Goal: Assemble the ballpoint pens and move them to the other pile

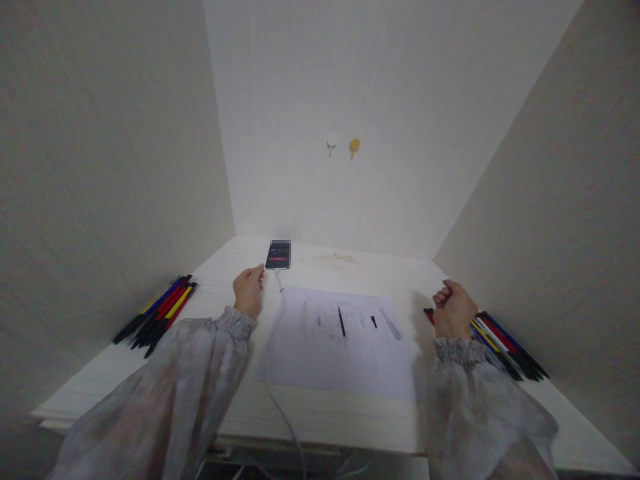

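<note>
My left hand is closed beside the phone, its fingertips close to the phone's lower left corner. What it may hold is too small to tell. My right hand is curled into a loose fist near the right pens; a red and black pen end shows on its left side. Between my hands lies a sheet of paper with faint marks. On the sheet are a thin black pen, a short black cap and a clear strip.
A bundle of coloured pens lies at the left wall. A white cable runs from the phone over the paper's left side and off the table's front edge. Two small hooks, one white and one yellow, are on the back wall.
</note>
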`<action>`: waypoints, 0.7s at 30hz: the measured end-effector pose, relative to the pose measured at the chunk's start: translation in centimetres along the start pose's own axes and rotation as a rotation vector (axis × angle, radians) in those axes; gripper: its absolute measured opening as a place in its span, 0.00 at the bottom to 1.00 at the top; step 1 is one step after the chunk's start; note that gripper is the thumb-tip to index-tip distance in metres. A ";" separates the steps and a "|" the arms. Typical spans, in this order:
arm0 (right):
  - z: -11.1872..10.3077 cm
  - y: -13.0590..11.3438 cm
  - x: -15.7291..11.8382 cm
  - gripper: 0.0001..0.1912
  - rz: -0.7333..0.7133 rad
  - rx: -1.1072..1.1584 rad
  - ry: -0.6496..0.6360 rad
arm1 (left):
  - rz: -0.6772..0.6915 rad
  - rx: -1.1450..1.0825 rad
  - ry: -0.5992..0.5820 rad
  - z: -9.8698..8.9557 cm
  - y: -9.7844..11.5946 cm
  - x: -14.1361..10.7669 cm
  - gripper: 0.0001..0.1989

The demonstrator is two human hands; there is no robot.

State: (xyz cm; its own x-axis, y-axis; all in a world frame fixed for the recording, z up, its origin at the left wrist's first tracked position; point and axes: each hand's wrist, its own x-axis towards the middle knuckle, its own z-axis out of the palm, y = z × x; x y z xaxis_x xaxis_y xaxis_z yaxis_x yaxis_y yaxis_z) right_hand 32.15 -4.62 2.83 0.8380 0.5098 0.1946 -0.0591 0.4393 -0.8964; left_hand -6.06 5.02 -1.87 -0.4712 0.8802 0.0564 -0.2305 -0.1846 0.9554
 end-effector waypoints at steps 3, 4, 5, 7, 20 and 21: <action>0.3 0.0 -0.2 0.06 0.045 0.072 0.069 | 0.014 0.034 -0.002 -0.1 -0.1 0.1 0.13; 0.4 0.0 -0.2 0.06 0.047 0.077 0.075 | 0.022 0.053 0.000 -0.2 -0.1 0.1 0.14; 0.5 0.1 -0.2 0.06 0.038 0.070 0.080 | 0.039 0.084 -0.003 -0.2 -0.1 0.1 0.14; 0.8 0.2 -0.5 0.06 -0.006 0.013 0.077 | 0.116 0.182 -0.043 -0.1 0.2 -0.3 0.14; 5.7 0.7 -13.6 0.17 -0.501 -1.325 -1.223 | 0.776 1.157 -0.827 2.9 0.0 -8.3 0.23; 5.7 0.7 -14.0 0.16 -0.534 -1.403 -1.229 | 0.772 1.177 -0.838 2.9 -0.1 -8.4 0.22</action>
State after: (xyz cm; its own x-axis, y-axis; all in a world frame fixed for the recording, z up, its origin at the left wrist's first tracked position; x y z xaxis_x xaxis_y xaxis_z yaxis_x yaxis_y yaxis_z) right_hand 17.22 -7.21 1.71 -0.1952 0.9773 0.0825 0.9637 0.2068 -0.1691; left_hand 0.37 -1.09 -1.60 0.4961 0.7926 0.3544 0.7490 -0.5971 0.2870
